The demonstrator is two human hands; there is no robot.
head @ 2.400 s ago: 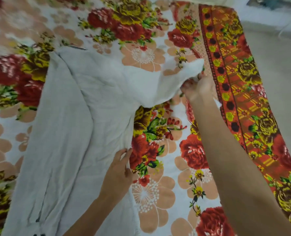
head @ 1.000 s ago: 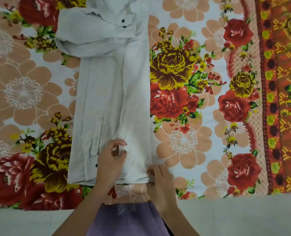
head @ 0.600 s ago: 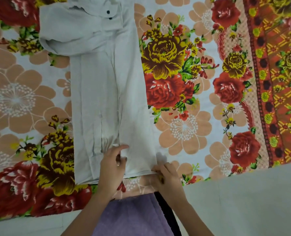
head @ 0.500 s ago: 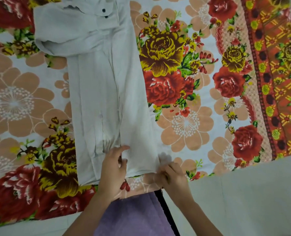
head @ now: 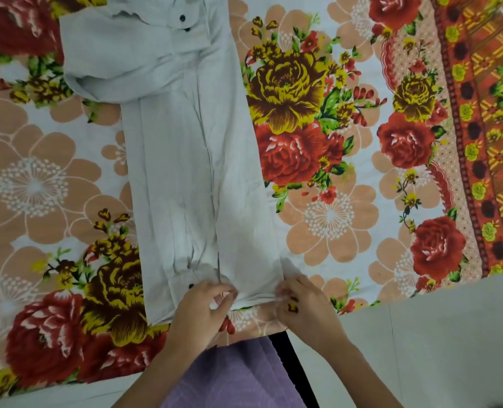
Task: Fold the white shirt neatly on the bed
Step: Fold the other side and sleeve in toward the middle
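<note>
Grip: left hand (head: 203, 307), right hand (head: 300, 301) pinch near hem; white shirt (head: 191, 160) folded into narrow strip, sleeve apparently atop

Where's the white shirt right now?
In the head view the white shirt lies as a long narrow strip left of centre on the floral bedsheet, its near hem pinched by the left hand and right hand.
</note>
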